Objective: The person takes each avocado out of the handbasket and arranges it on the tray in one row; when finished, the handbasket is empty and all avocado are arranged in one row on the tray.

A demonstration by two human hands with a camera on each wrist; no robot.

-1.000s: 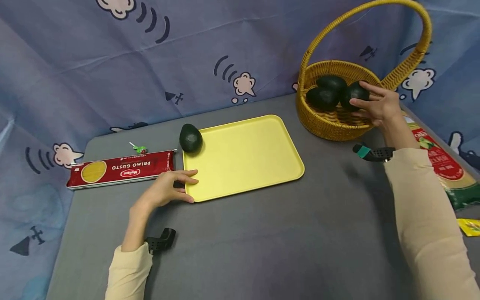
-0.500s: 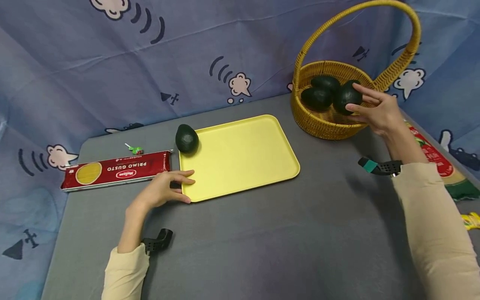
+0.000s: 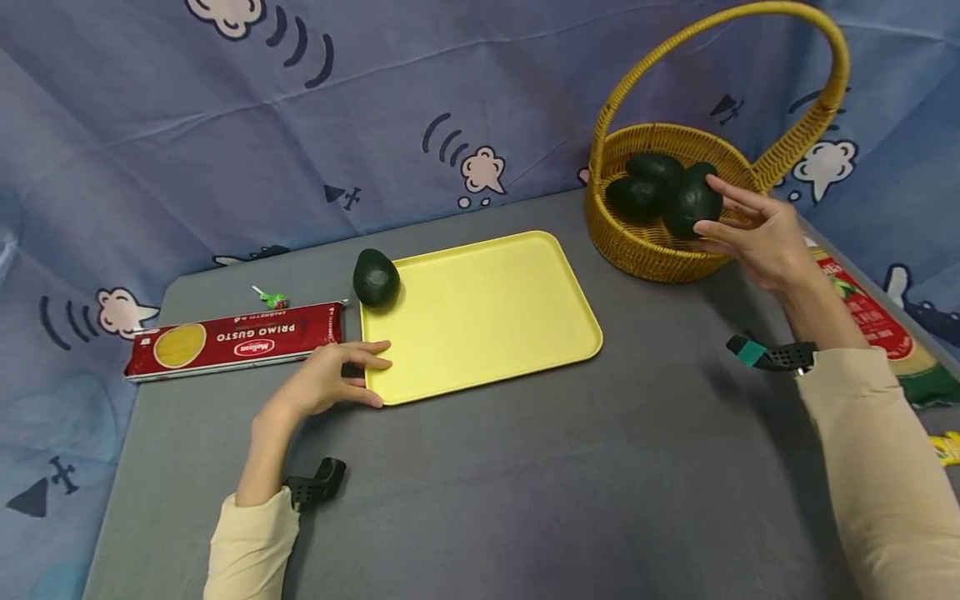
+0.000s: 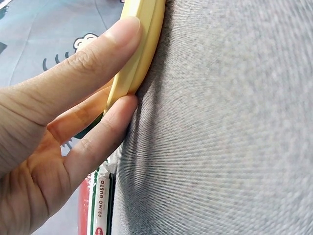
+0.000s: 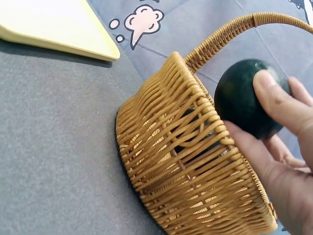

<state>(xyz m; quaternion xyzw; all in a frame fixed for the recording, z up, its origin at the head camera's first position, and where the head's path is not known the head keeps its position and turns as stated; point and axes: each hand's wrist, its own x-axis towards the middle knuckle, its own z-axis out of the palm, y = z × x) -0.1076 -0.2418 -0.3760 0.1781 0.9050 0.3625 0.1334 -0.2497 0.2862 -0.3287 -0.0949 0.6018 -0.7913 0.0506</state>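
My right hand (image 3: 768, 237) grips a dark green avocado (image 3: 692, 204) over the mouth of a yellow wicker basket (image 3: 652, 260). In the right wrist view, thumb and fingers curl round this avocado (image 5: 247, 98) above the woven rim. Two more avocados (image 3: 633, 197) lie inside the basket, partly hidden by the held one. At the near left corner of a yellow tray (image 3: 487, 321), my left hand (image 3: 322, 379) pinches the edge; the left wrist view shows the thumb (image 4: 105, 54) against the tray's rim (image 4: 146, 54). A single avocado (image 3: 376, 279) sits at the tray's far left corner.
A red spaghetti pack (image 3: 240, 337) lies left of the tray, with a green-wrapped lollipop (image 3: 273, 300) behind it. Right of the basket is a red and green bag (image 3: 888, 329), and a small yellow packet (image 3: 948, 447) lies nearer. The tall basket handle (image 3: 836, 75) arches overhead. Patterned cloth hangs behind.
My right hand has lifted the avocado slightly off the others in the basket and drawn it a little toward me. The left hand stays on the tray. The head view shifts slightly.
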